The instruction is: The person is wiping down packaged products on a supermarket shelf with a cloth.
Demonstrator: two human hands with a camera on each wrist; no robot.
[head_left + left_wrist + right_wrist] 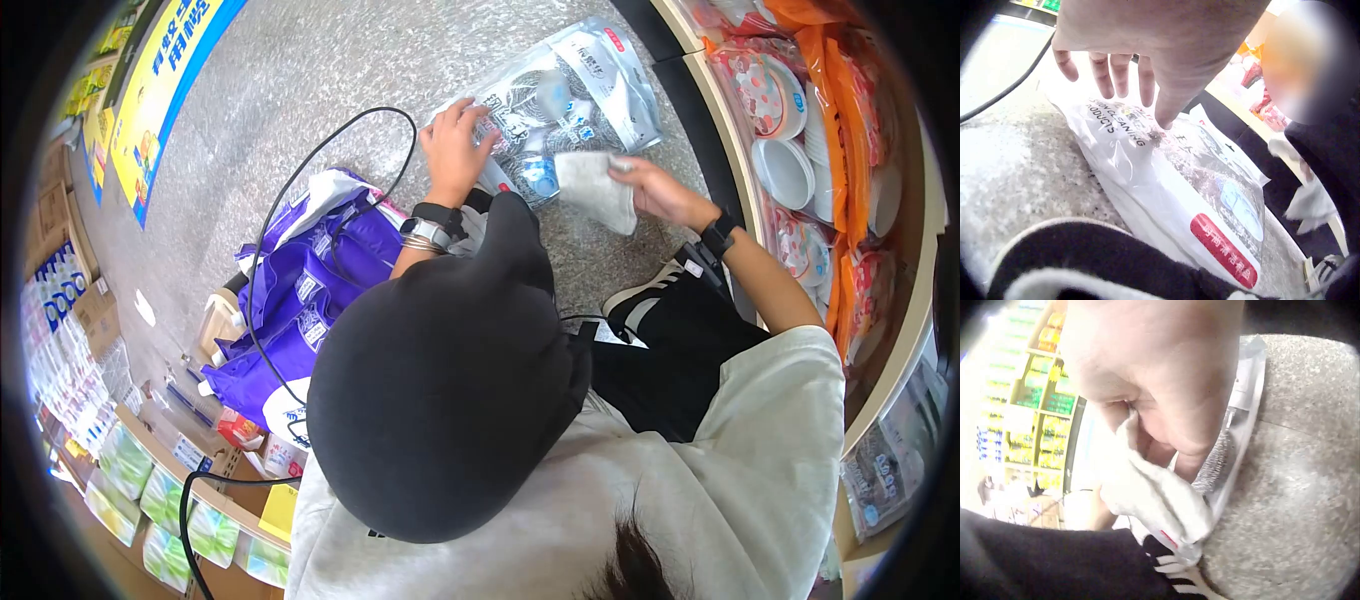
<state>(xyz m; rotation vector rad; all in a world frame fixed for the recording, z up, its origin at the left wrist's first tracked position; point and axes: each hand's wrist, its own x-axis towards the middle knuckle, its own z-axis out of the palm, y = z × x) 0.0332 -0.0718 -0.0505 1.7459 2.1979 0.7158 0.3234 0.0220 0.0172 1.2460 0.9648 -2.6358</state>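
A clear and silver plastic bag of steel wool scrubbers (608, 62) lies on the speckled floor in the head view. My left hand (457, 150) is at the bag's left end with fingers spread and loosely bent. In the left wrist view those fingertips reach down to the white printed part of the bag (1141, 172). Between thumb and fingers, my right hand (668, 193) pinches a light grey cloth (598, 192). This cloth (1154, 494) hangs in folds in the right wrist view, overlapping the bag's near edge.
Purple packages (310, 275) stand to the left, with a black cable (262, 235) looping over them. On the right, a shelf holds packs of bowls (783, 172). A black shoe with white stripes (645, 298) is near the right hand.
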